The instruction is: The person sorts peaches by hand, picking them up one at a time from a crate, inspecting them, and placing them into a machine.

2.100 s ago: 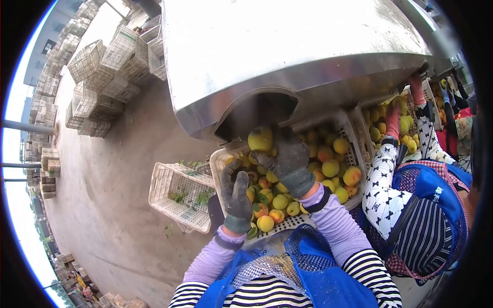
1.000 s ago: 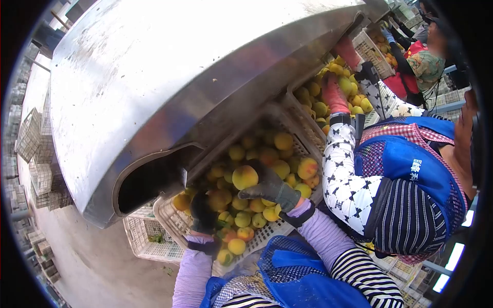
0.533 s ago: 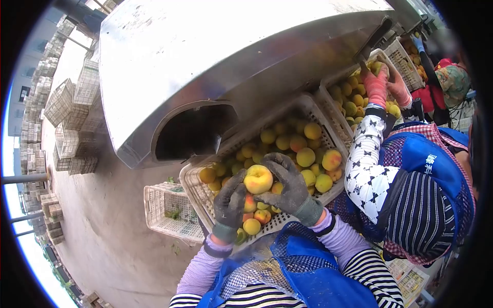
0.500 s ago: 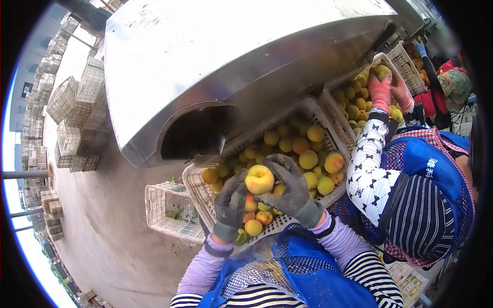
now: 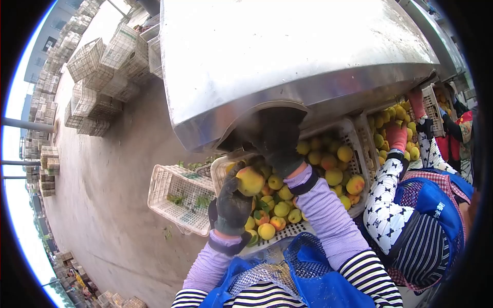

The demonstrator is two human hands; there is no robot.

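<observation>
My left hand (image 5: 232, 205), in a dark glove, is closed around a yellow peach (image 5: 250, 181) above the left part of a white crate (image 5: 359, 154) full of peaches. The gloved right hand (image 5: 275, 141) reaches into the dark opening (image 5: 233, 141) under the metal machine's edge. Its fingers are lost in shadow, so what they hold, if anything, is hidden. More yellow and reddish peaches (image 5: 278, 222) lie in the crate below both hands.
The metal machine (image 5: 298, 46) spans the top. A white crate with leaves (image 5: 174, 197) stands left of the peaches. At the right, a co-worker's gloved hands (image 5: 396, 136) are over another peach crate (image 5: 367, 141). Stacked crates (image 5: 92, 102) stand at the far left.
My right hand has left the peach and moved up into the machine's opening. The left hand keeps the peach. The view has shifted, and the co-worker's hands have moved apart.
</observation>
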